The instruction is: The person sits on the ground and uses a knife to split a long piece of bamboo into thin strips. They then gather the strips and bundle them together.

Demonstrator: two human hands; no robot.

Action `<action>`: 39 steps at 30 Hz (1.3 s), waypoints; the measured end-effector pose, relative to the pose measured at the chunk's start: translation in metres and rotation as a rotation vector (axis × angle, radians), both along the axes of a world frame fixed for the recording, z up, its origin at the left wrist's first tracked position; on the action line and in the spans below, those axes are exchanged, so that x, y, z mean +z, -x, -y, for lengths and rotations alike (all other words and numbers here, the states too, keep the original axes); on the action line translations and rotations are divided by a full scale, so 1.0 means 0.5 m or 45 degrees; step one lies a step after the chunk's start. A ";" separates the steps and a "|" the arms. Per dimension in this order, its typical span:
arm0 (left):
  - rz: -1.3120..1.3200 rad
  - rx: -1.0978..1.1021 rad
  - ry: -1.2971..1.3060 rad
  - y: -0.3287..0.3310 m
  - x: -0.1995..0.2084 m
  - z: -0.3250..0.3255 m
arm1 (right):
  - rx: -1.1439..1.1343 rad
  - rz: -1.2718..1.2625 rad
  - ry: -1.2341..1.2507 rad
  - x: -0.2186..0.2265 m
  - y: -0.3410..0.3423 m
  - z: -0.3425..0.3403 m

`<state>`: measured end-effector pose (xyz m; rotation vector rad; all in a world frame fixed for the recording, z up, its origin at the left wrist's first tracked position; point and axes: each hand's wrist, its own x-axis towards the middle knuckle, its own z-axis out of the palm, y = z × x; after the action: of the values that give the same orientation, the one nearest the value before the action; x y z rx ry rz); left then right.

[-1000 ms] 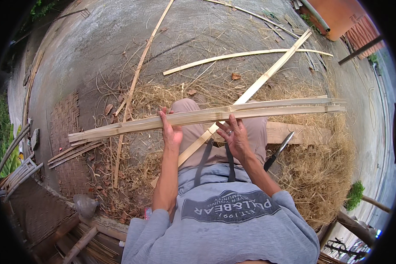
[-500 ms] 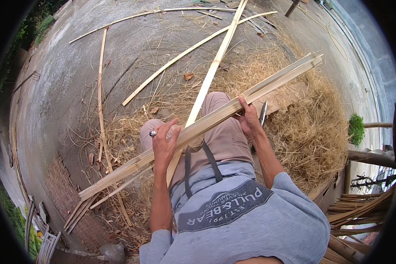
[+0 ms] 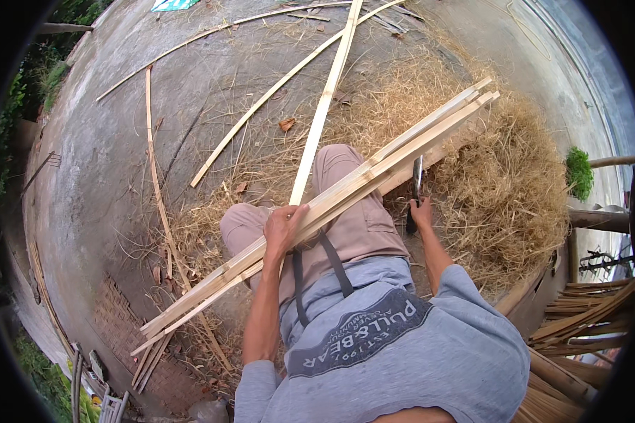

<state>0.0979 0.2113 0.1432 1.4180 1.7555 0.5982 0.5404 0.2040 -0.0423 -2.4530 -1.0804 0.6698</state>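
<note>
A bundle of long, pale split bamboo strips lies slanting across my thighs, from low on the left up to the far right. My left hand is closed round the strips near their middle. To the right of my knee, my right hand has its fingers on the dark handle of a knife. The knife's metal blade points away from me, with part of it close to the bundle's edge. A single wide bamboo strip runs from under the bundle to the far side.
Fine bamboo shavings are heaped on my right. A flat board lies partly beneath the bundle. More strips rest on the concrete ahead, and a woven mat is at lower left. Wooden poles stand at the right edge.
My right hand has let go of the strips and moved down to the knife handle. My left hand has closed further onto the bundle, whose far end has shifted slightly left.
</note>
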 end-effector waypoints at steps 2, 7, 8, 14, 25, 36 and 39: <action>-0.016 0.040 0.046 0.000 0.014 -0.003 | 0.023 -0.083 0.017 -0.048 0.003 0.006; -0.037 0.184 0.025 -0.017 0.038 0.001 | 0.071 -0.002 0.088 -0.043 0.026 0.018; -0.075 0.182 -0.111 -0.017 0.031 -0.002 | 0.080 -0.005 0.105 -0.025 0.028 0.013; -0.178 0.162 -0.390 -0.033 0.012 -0.037 | -0.366 -0.223 -0.401 0.089 0.085 0.053; -0.217 0.038 -0.116 -0.060 0.039 -0.089 | 0.986 -0.091 -0.649 0.464 0.240 0.009; -0.174 0.132 -0.274 -0.057 0.015 -0.064 | 1.155 0.008 -0.248 0.514 0.289 0.007; -0.169 0.110 -0.278 -0.065 0.012 -0.071 | 1.051 0.028 -0.360 0.485 0.257 -0.006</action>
<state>0.1306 0.2468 0.1489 1.5666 1.9101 0.7772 0.4117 0.2068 0.2002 -1.7231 -2.0545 0.6438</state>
